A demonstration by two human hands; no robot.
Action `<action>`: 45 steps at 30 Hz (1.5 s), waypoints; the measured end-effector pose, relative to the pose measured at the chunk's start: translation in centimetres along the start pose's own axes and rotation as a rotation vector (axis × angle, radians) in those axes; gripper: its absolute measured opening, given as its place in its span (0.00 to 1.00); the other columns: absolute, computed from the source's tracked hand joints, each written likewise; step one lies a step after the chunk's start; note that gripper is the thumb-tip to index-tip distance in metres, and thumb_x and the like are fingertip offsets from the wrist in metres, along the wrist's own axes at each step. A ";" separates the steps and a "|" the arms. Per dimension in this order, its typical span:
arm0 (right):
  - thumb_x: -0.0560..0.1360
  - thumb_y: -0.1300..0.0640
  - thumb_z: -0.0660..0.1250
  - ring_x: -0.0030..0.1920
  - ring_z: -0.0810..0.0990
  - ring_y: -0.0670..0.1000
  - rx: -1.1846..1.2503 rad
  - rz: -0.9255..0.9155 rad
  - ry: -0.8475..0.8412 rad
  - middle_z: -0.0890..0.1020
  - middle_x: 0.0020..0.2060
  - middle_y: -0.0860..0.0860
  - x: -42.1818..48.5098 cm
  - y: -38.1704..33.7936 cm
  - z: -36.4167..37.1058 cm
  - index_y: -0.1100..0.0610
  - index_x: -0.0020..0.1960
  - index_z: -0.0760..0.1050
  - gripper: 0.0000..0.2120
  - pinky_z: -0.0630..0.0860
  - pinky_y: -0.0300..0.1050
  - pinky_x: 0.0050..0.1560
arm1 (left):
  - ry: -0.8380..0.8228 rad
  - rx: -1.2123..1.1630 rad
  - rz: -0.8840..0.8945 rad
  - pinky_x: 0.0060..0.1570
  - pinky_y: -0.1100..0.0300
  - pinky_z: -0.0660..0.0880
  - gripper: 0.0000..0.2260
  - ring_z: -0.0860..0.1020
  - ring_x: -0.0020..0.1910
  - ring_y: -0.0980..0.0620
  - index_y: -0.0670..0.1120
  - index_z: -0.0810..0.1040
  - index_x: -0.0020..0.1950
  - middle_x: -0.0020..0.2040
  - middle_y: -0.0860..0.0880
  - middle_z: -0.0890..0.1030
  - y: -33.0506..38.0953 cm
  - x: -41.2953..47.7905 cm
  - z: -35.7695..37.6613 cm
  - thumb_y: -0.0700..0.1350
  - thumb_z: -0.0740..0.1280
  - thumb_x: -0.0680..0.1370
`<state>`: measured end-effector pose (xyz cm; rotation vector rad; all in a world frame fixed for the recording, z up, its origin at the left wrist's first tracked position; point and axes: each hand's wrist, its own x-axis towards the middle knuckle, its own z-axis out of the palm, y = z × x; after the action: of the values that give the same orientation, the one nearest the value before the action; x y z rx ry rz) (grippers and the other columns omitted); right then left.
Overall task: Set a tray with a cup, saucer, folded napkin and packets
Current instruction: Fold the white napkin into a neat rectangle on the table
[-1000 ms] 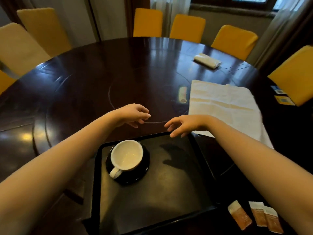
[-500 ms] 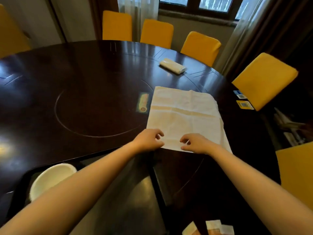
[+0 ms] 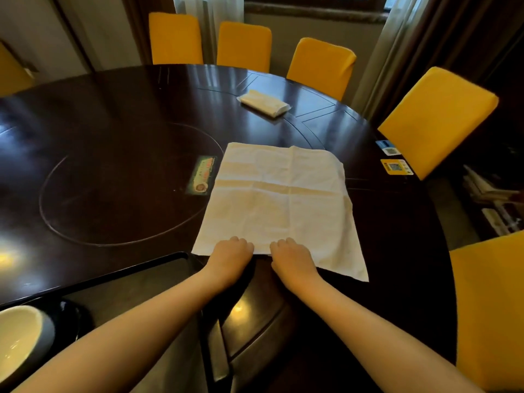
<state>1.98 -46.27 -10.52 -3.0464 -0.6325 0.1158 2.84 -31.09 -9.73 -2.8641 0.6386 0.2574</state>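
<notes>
A cream cloth napkin [image 3: 279, 202] lies spread flat on the dark round table [image 3: 113, 131]. My left hand [image 3: 231, 255] and my right hand [image 3: 292, 256] sit side by side on its near edge, fingers curled over the hem and gripping it. A black tray [image 3: 141, 273] lies at the lower left under my left forearm. On it stands a white cup [image 3: 19, 336] on a black saucer [image 3: 71, 319], partly cut off by the frame edge. No packets are in view.
A folded white cloth [image 3: 263, 103] lies at the table's far side. A label strip [image 3: 202, 177] sits left of the napkin, and small cards [image 3: 395, 165] at the right rim. Yellow chairs [image 3: 436, 117] ring the table.
My view has swung right from the tray to the napkin. Both hands moved from above the tray onto the napkin's near edge and closed on it. The packets have left the frame.
</notes>
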 end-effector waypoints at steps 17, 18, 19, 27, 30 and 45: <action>0.78 0.57 0.58 0.55 0.72 0.58 0.432 -0.133 0.034 0.79 0.53 0.56 3.5 -5.9 1.7 0.59 0.56 0.76 0.12 0.69 0.53 0.53 | -0.068 0.046 -0.101 0.51 0.57 0.76 0.07 0.80 0.48 0.51 0.50 0.75 0.52 0.50 0.51 0.80 -12.8 -0.1 0.2 0.43 0.61 0.77; 0.78 0.56 0.58 0.57 0.72 0.57 0.475 -0.152 0.007 0.79 0.55 0.55 4.0 -6.2 1.6 0.57 0.59 0.75 0.13 0.69 0.52 0.56 | -0.104 0.034 -0.136 0.50 0.57 0.77 0.06 0.80 0.47 0.51 0.49 0.76 0.51 0.49 0.51 0.80 -13.5 -0.1 0.0 0.42 0.62 0.76; 0.78 0.55 0.58 0.59 0.71 0.57 0.517 -0.146 0.002 0.78 0.58 0.55 4.5 -6.1 1.5 0.56 0.62 0.73 0.14 0.69 0.52 0.58 | -0.152 0.001 -0.173 0.49 0.57 0.77 0.07 0.79 0.47 0.50 0.49 0.77 0.50 0.49 0.51 0.80 -13.9 0.0 -0.3 0.42 0.62 0.75; 0.81 0.49 0.48 0.76 0.46 0.51 0.219 -0.175 -0.059 0.52 0.77 0.52 9.5 -1.0 2.0 0.54 0.76 0.50 0.25 0.42 0.52 0.74 | 0.251 -0.425 -0.261 0.68 0.48 0.63 0.22 0.67 0.70 0.47 0.52 0.61 0.73 0.73 0.48 0.67 -8.9 8.7 1.2 0.45 0.56 0.79; 0.80 0.45 0.47 0.76 0.44 0.50 0.117 -0.298 -0.098 0.53 0.76 0.51 10.1 0.2 3.2 0.54 0.76 0.53 0.26 0.39 0.53 0.74 | 0.049 -0.348 -0.218 0.71 0.40 0.39 0.24 0.44 0.77 0.49 0.56 0.45 0.76 0.78 0.52 0.46 -8.5 11.9 3.5 0.56 0.44 0.81; 0.80 0.45 0.45 0.76 0.44 0.51 0.151 0.285 0.010 0.47 0.77 0.47 17.7 18.7 3.7 0.49 0.76 0.47 0.26 0.41 0.54 0.74 | 0.161 -0.293 -0.345 0.74 0.47 0.38 0.32 0.42 0.76 0.54 0.57 0.43 0.76 0.78 0.54 0.44 -13.7 11.3 6.6 0.68 0.39 0.75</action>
<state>25.26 -56.33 -16.23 -2.9668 -0.1757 0.1458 18.04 -22.01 -16.41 -3.2341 0.1283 0.0706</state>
